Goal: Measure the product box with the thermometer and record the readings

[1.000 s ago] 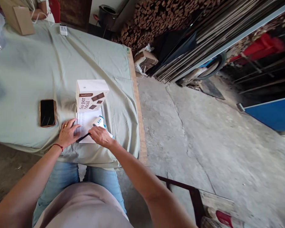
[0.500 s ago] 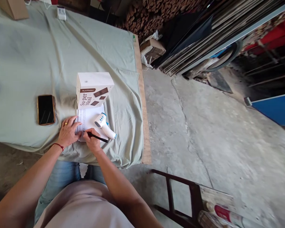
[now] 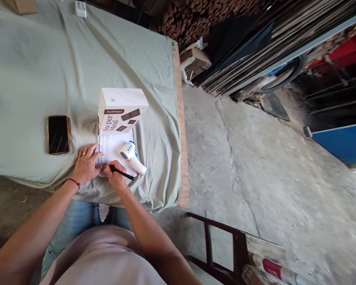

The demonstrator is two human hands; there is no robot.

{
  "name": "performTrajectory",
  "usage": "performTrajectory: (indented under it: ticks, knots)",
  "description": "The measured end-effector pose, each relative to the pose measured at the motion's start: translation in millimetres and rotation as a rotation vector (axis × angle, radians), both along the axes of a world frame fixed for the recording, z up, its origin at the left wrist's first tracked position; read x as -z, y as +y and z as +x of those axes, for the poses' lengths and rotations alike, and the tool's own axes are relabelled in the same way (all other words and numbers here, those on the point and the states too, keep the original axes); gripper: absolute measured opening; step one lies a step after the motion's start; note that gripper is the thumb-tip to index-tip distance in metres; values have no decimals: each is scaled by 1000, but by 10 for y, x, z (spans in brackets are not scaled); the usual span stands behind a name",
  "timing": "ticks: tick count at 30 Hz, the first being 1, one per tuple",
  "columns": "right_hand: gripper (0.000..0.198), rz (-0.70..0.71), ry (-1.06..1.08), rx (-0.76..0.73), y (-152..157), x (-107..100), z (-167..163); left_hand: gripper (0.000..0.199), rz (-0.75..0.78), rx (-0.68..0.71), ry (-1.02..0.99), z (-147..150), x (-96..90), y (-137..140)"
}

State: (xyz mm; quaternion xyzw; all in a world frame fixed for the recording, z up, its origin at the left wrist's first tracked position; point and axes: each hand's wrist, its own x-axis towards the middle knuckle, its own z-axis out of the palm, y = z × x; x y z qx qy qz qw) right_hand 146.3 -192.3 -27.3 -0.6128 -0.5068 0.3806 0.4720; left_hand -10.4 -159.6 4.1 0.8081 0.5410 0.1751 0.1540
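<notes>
The right hand [image 3: 116, 175] holds a pen [image 3: 124, 173] over the paper [image 3: 114, 144]; the left hand [image 3: 86, 164] touches its nine o'clock edge. A box [image 3: 123, 113] stands at the paper's twelve o'clock, a thermometer [image 3: 133, 156] lies at three, a phone [image 3: 58, 134] at the left hand's ten.

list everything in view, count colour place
Table: 1, pale wood edge, left
Cloth: 1, pale green, over table
Paper: 1 pad or sheet, white, near table edge
Printed box: 1, white and brown, paper's far end
Gun-shaped device: 1, white and blue, on paper's right
Pen: 1, black, above paper
Phone: 1, black, left of paper
Small item: 1, white, cloth's far edge
Cardboard boxes: 2, brown, top left and beside table
Firewood: 1 stack, brown, beyond table
Poles: several, brownish, upper right
Tyre-like ring: 1, dark, upper right
Panel: 1, blue, right edge
Frame: 1, dark brown, lower right
Jeans: 1 pair, blue, bottom left
Left hand: 1, ungloved, fingers on paper
Right hand: 1, ungloved, fingers round pen
</notes>
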Motion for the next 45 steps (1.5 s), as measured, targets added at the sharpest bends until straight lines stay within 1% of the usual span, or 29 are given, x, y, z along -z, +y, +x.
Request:
performTrajectory:
  ticks: [2,7,11,15,21,28,33,39,45]
  knots:
    - [7,6,3,13,1,7,-3,37,3,0,2,2,6,-1]
    - [7,-20,-17,-19,0,27,6,37,11,-2,-3,7,14,-3]
    - [10,2,12,16,-1,43,19,36,1,-1,-11,8,10,-1]
    - [8,-6,-23,-3,-1,54,24,36,12,-2,4,9,3,-2]
    - [7,83,-93,-17,-4,75,30,36,23,0,7,13,0,-6]
    - [10,178,-157,-27,-4,192,47,36,59,5,23,13,-15,-9]
    - [9,216,-173,35,-22,254,53,36,67,6,22,12,-12,-8]
    - [10,255,-198,29,-15,253,41,36,68,10,14,7,1,-11]
    - [9,254,-203,13,-16,247,53,36,63,5,9,9,2,-11]
